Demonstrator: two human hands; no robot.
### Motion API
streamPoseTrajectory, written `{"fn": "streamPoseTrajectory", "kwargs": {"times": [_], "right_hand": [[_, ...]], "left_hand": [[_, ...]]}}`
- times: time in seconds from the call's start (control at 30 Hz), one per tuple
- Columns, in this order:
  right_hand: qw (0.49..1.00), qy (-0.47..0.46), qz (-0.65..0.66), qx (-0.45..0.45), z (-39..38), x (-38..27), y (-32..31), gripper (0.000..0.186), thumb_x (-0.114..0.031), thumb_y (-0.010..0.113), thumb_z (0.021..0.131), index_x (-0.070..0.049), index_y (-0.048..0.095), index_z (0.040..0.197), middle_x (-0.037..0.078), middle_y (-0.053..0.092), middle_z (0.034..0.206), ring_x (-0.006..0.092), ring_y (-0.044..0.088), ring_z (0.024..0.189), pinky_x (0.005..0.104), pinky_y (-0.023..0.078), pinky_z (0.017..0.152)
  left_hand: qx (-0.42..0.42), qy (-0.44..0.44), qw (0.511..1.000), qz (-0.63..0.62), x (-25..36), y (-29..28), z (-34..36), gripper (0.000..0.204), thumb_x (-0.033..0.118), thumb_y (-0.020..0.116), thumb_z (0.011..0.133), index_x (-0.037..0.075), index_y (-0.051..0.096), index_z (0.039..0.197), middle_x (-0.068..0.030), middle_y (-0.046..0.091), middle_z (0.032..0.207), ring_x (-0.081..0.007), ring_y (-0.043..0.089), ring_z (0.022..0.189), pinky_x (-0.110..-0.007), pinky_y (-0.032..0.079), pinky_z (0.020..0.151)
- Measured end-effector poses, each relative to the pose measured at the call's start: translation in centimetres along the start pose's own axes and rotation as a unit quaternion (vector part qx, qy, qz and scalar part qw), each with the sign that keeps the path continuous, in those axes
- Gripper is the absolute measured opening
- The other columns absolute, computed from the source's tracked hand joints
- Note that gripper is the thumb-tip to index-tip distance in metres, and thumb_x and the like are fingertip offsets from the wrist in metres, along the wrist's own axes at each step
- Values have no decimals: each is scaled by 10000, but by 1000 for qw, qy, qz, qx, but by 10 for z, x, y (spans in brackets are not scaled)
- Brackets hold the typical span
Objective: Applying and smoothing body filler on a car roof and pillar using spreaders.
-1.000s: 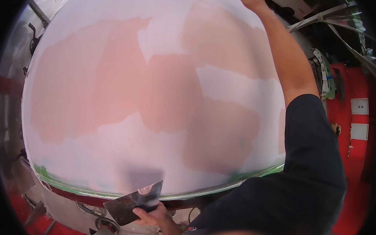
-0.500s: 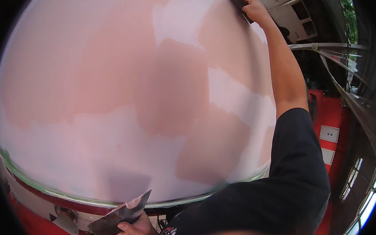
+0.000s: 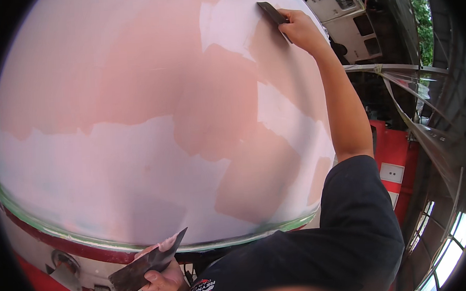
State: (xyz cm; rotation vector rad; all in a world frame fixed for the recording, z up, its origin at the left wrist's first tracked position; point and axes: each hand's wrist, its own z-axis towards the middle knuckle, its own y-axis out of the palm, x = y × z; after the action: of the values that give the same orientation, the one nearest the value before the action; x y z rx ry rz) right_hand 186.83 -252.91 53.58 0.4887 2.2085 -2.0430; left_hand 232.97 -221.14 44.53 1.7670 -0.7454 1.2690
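Near the upper right of the broad, curved whitish panel [image 3: 139, 171], the right hand [image 3: 302, 30] pinches a dark, flat spreader [image 3: 273, 15] between thumb and fingers. The spreader slants from upper left down to lower right and looks to be against the panel, just left of the hand, over the upper part of a tan patch [image 3: 286, 63]; whether its whole edge touches cannot be told. The right arm reaches up along the panel's right side, its dark sleeve [image 3: 359, 191] partly covering the near right corner.

Below, at the near edge of the panel, the left hand [image 3: 167, 278] is closed around a dark, thin plate [image 3: 139, 271], thumb laid across the face and the other fingers mostly hidden behind. The plate is tilted, with a ridge of pale pink paste [image 3: 168, 242] along its upper edge, close to the panel's green rim [image 3: 20, 212]. The two hands are well apart, with much of the panel between them. Large pinkish patches [image 3: 151, 86] spread over the panel to the left of the right hand and beyond the left.
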Motion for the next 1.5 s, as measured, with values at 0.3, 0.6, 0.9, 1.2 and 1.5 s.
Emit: {"fn": "streamPoseTrajectory", "kwargs": {"times": [0.3, 0.6, 0.9, 1.2, 1.5], "right_hand": [[999, 3, 4, -33, -59, -69, 16, 443, -35, 562, 848, -59, 705, 1266, 81, 729, 926, 160, 611, 761, 319, 505, 755], [989, -144, -26, -2, -137, -105, 36, 416, 49, 572, 802, -70, 734, 1166, 123, 718, 997, 312, 645, 914, 415, 530, 845], [962, -105, 248, 52, -231, -102, -16, 410, 136, 547, 863, -41, 662, 1214, 159, 694, 1184, 288, 680, 1080, 368, 528, 923], [895, -397, 148, 139, -290, -102, 18, 462, -110, 680, 907, -281, 659, 1335, 197, 500, 1483, 456, 521, 1340, 567, 460, 1090], [960, 119, -147, 207, -77, 72, -11, 501, 24, 503, 876, -181, 672, 1300, 85, 673, 1281, 334, 618, 1171, 488, 497, 1000]], "left_hand": [[-55, -29, 996, -68, -1, 1, 5, 568, 385, 665, 990, -77, 516, 1286, -257, 643, 1107, -357, 674, 954, -494, 561, 865], [65, 29, 996, -49, -22, -6, 5, 577, 307, 733, 958, -96, 522, 1312, -221, 651, 1238, -319, 664, 1078, -471, 563, 942], [67, -80, 994, 36, 1, 13, 34, 509, 316, 604, 1034, -121, 592, 1296, -210, 650, 1292, -233, 662, 1130, -393, 538, 998], [-330, -189, 905, -189, 23, 164, 48, 519, 360, 521, 1069, 8, 475, 1447, -125, 628, 1324, -238, 637, 1175, -410, 513, 1019], [-288, -46, 925, -243, 40, 108, 117, 570, 364, 562, 1052, 17, 471, 1496, -121, 567, 1457, -268, 563, 1305, -452, 433, 1123]]}}
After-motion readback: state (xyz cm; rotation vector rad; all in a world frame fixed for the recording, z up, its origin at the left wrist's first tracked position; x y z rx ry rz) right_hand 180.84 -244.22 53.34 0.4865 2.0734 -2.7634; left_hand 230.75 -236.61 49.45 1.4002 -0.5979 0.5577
